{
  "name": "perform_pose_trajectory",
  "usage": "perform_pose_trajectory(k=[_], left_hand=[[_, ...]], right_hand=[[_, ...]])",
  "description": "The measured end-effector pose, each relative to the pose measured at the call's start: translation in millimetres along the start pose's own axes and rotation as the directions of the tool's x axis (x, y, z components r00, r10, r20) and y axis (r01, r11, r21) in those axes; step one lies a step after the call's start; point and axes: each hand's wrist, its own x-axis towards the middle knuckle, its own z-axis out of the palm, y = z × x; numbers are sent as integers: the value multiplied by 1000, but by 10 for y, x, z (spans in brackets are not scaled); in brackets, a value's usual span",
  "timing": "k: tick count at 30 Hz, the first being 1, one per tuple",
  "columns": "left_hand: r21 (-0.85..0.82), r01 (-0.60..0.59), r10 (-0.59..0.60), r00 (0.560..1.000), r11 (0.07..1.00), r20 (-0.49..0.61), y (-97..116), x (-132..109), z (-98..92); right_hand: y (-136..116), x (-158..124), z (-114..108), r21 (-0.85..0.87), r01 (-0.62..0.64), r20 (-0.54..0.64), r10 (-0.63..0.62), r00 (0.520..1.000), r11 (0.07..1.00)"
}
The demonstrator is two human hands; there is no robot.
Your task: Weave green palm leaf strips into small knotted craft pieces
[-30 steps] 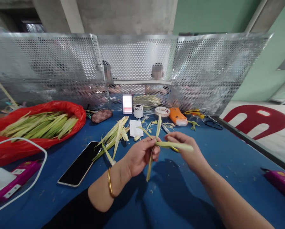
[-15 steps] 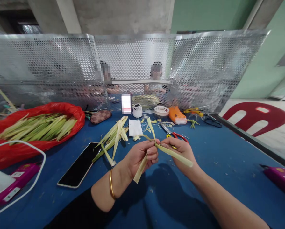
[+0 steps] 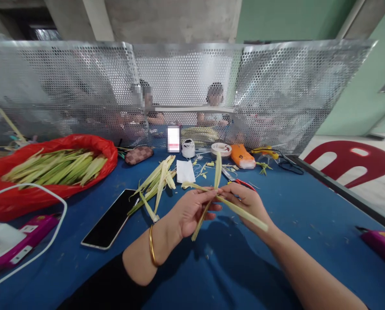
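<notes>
Both hands meet over the blue table, pinching crossed corn husk strips (image 3: 244, 212) where they join. My left hand (image 3: 192, 209) is closed on the crossing from the left, its lower fingers curled loosely beneath. From the other side, my right hand (image 3: 245, 199) grips the same spot between thumb and fingertips. One strip stands upright above the fingers, one points left, one hangs below and one slants across my right hand. The exact crossing is partly hidden by the fingertips. Behind my right hand lie red-handled scissors (image 3: 245, 185), partly covered.
Loose husks (image 3: 161, 174) lie left of the hands, beside a dark phone (image 3: 110, 221). A red bag (image 3: 110, 148) holds more husks. White string (image 3: 188, 149), a tape roll (image 3: 220, 149) and an orange packet (image 3: 242, 156) stand before a perforated metal screen (image 3: 186, 77); two people sit behind it.
The top strip has swung more upright, and the hanging strip has turned and looks narrower. My left fingers have loosened a little. The whole view has shifted slightly.
</notes>
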Motion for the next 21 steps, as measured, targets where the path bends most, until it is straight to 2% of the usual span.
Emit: perform_pose_trajectory(k=[6,12,21], left_hand=[[-57,57,-51,994,997,99,-30,54,-86],[51,71,-74,994,996,76,11,71,-117],[103,99,-113,983,990,147,-9,66,-165]], right_hand=[[-10,9,-21,-102,106,-30,-109,994,989],[45,10,5,-130,153,-28,-158,987,980],[146,32,69,-58,188,-24,-189,982,981]])
